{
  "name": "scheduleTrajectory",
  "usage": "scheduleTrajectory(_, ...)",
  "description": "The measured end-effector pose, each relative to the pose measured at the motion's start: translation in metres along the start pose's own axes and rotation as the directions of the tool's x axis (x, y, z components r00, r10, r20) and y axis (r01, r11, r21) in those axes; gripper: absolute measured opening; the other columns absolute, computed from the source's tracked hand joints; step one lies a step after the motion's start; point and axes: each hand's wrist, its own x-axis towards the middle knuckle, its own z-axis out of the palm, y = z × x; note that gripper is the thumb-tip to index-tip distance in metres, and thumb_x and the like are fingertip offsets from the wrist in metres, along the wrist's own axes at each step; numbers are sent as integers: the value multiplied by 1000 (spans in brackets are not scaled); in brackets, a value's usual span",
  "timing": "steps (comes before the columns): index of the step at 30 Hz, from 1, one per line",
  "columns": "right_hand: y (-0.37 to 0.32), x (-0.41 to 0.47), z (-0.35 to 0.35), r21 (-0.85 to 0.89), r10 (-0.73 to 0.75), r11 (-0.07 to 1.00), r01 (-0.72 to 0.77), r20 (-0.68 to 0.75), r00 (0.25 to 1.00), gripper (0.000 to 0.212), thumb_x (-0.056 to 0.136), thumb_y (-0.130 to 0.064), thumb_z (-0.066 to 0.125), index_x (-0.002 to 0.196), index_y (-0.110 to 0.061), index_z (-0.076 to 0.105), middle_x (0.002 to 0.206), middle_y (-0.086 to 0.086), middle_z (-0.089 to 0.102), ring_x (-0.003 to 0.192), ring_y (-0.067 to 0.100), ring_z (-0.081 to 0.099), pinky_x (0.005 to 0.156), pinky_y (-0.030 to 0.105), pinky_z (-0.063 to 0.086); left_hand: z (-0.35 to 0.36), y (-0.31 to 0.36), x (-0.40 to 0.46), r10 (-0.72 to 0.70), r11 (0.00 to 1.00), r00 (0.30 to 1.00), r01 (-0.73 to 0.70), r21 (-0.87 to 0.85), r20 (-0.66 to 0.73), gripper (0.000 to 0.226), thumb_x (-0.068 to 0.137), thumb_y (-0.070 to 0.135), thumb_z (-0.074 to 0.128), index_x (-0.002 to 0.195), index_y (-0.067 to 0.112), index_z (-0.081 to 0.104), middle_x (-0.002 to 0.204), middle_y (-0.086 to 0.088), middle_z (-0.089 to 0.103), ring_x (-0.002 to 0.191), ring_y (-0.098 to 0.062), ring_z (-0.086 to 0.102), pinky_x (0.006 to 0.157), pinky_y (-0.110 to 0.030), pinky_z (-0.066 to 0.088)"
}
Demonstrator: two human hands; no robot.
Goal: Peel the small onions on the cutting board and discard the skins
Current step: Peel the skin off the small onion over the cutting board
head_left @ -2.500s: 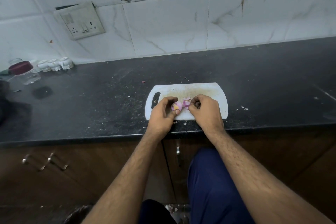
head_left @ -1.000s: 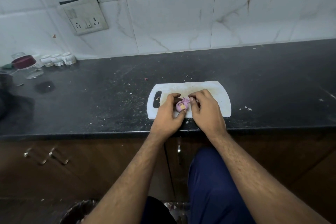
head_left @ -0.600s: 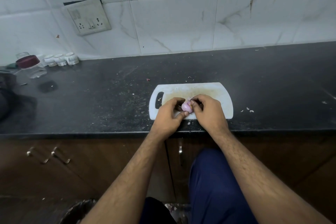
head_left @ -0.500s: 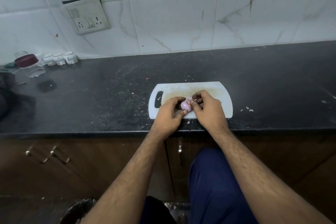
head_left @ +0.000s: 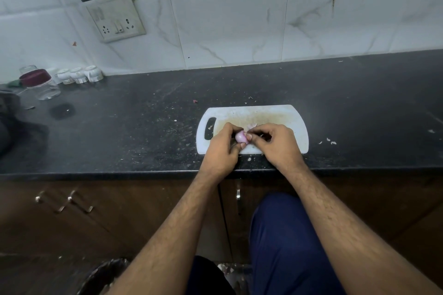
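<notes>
I hold a small pink onion in the curled fingers of my left hand, just above the near part of the white cutting board. My right hand sits close beside it, thumb and forefinger pinched at the onion's right side; what they pinch is too small to tell. A scrap of pale skin lies on the board just beyond my fingertips. The board rests on a dark countertop, with small jars far off to my left, against the tiled wall.
</notes>
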Motion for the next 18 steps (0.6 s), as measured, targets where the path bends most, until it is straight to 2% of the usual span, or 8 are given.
scheduleTrajectory(5, 3, 4, -3, 71, 47, 996, -50, 33, 998, 15, 85, -27, 82, 101, -26, 82, 83, -25, 71, 89, -11, 66, 77, 2, 45, -2, 1, 0, -35, 999, 999, 35, -21, 3, 24, 95, 12, 70, 116, 14, 59, 111, 5, 72, 108, -8, 66, 89, -9, 46)
scheduleTrajectory(10, 3, 6, -3, 109, 58, 992, -62, 38, 998, 18, 84, -25, 83, 102, -22, 82, 90, -18, 76, 93, -5, 69, 84, 13, 51, -1, 2, 2, -53, 998, 999, 53, -35, -8, 25, 94, 15, 73, 114, 13, 59, 110, 4, 72, 105, -10, 67, 92, -21, 51)
scheduleTrajectory(15, 1, 6, -2, 115, 72, 991, -75, 32, 997, 17, 84, -24, 83, 101, -21, 82, 93, -12, 78, 92, -1, 71, 87, 20, 55, -1, 2, 2, -74, 997, 997, 74, -29, -15, 24, 93, 16, 74, 113, 14, 60, 108, 5, 72, 103, -9, 67, 89, -19, 50)
scheduleTrajectory(18, -1, 5, 0, 112, 74, 991, -75, 13, 997, 17, 85, -24, 83, 101, -21, 82, 94, -13, 78, 92, 0, 71, 87, 23, 56, 1, 2, 2, -67, 998, 997, 66, -23, -31, 24, 93, 16, 74, 112, 15, 60, 107, 5, 72, 102, -10, 67, 90, -24, 52)
